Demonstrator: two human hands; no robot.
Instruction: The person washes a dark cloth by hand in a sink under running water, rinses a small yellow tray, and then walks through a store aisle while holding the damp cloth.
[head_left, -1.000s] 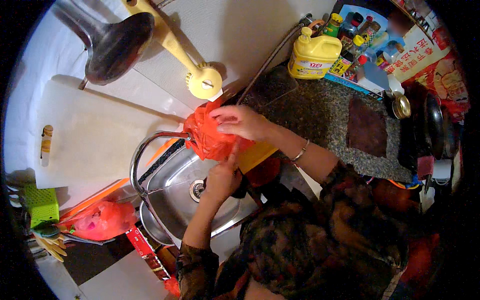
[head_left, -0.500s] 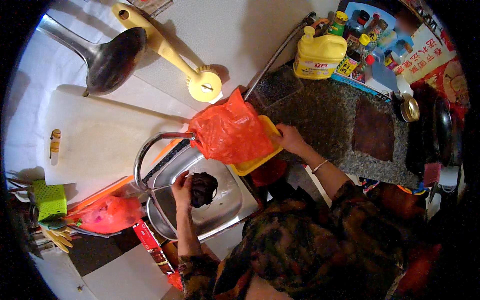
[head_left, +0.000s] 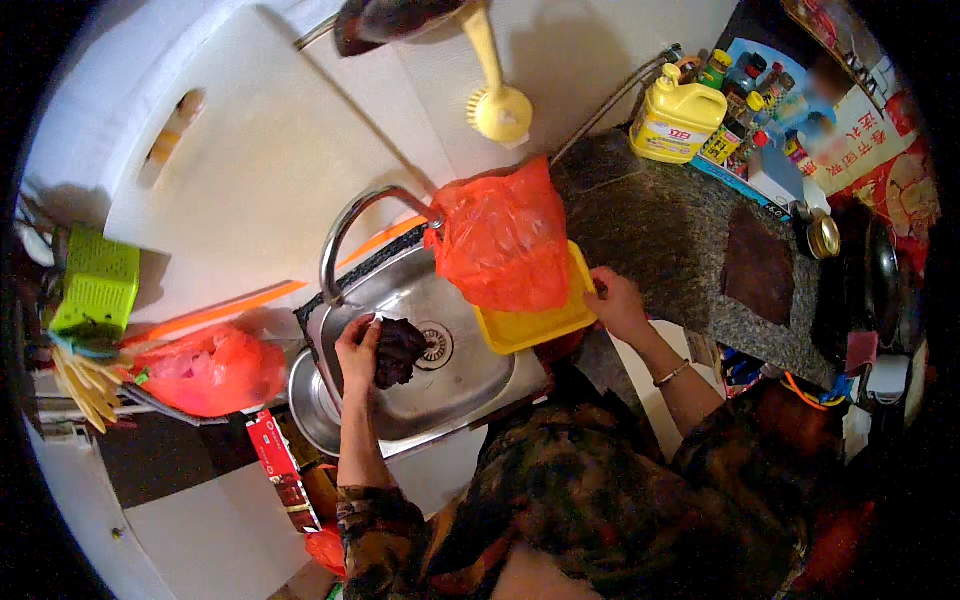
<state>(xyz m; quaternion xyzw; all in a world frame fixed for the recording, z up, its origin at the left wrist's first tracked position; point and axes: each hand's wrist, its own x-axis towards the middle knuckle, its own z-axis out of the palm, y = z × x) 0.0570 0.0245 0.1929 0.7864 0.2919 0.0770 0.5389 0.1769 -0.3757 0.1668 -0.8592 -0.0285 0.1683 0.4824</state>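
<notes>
My left hand [head_left: 358, 350] is closed on a bunched dark cloth [head_left: 398, 352], held over the steel sink [head_left: 470, 395]. Beside the cloth the round drain [head_left: 432, 345] shows. My right hand [head_left: 615, 303] grips the right rim of a yellow plastic tray [head_left: 515, 335], its fingertips partly hidden. That tray reaches over the sink's right edge. A crumpled red plastic bag [head_left: 505, 240] covers the tray's far left part; whatever it holds is hidden. Left of the bag, a curved chrome faucet [head_left: 345, 235] arches over the sink.
A yellow detergent jug [head_left: 678, 122] and a box of bottles [head_left: 750, 160] stand at the back right. A dark cloth [head_left: 758, 265] lies on the stone counter. Beyond the sink leans a white cutting board [head_left: 250, 140]; a yellow-handled brush [head_left: 498, 112] hangs above. Another red bag [head_left: 225, 370] sits left.
The view has shifted, so the sink and tray sit further right in it. The dark cloth has shifted in my left hand's hold, and the drain now shows. My right hand stays at the tray's rim.
</notes>
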